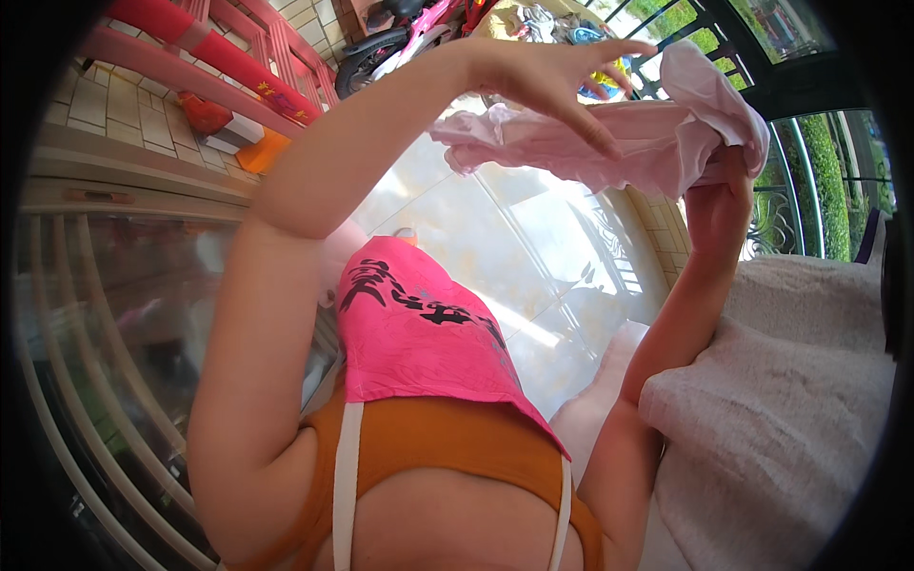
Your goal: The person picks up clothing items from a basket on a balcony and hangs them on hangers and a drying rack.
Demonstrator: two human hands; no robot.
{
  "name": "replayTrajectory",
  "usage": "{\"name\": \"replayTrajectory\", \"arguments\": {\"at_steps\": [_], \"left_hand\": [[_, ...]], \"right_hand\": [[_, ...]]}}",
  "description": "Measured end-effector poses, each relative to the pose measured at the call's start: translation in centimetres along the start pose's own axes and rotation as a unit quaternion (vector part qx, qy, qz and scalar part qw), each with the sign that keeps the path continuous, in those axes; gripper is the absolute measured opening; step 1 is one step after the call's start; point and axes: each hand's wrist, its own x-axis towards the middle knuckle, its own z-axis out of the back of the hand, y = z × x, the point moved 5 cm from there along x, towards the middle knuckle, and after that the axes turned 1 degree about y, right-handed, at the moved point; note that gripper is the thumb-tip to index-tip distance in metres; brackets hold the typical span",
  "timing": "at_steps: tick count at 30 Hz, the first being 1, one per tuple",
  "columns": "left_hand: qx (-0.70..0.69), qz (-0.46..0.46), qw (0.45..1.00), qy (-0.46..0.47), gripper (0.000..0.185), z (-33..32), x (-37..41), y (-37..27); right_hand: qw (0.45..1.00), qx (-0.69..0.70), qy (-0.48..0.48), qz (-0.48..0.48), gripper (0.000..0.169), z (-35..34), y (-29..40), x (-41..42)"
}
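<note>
A pale pink garment (607, 146) is stretched out sideways at the upper right. My right hand (721, 196) holds its right end from below, with the fingers mostly hidden in the bunched cloth. Over the middle of the garment is my left hand (546, 82), its fingers and thumb spread apart; the thumb lies across the view of the cloth, and whether it touches cannot be told. A bright pink apron (428, 335) with dark writing covers my front.
Pinkish-grey cloth (778, 400) hangs at the right, close to my right arm. A glazed panel with curved bars (107, 342) is at the left. Beyond are a red-pink rack (250, 43), a small bicycle (378, 57), piled items (535, 25) and a dark metal railing (800, 78).
</note>
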Motion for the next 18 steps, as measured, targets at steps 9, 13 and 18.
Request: {"name": "replayTrajectory", "arguments": {"at_steps": [9,13,18], "left_hand": [[-0.433,0.124,0.883,-0.131,0.013,6.2,0.4,-3.2],[-0.376,0.071,0.906,-0.18,0.022,5.6,6.2,-5.8],[-0.217,-0.08,0.973,0.016,0.045,4.3,1.5,-11.6]], "right_hand": [[0.996,0.056,0.063,-0.039,0.039,-0.7,-1.1,0.9],[0.896,-0.426,0.121,-0.028,0.083,-8.2,-5.7,-5.5],[0.989,-0.111,-0.07,-0.068,0.055,-10.0,-7.5,-3.0]]}}
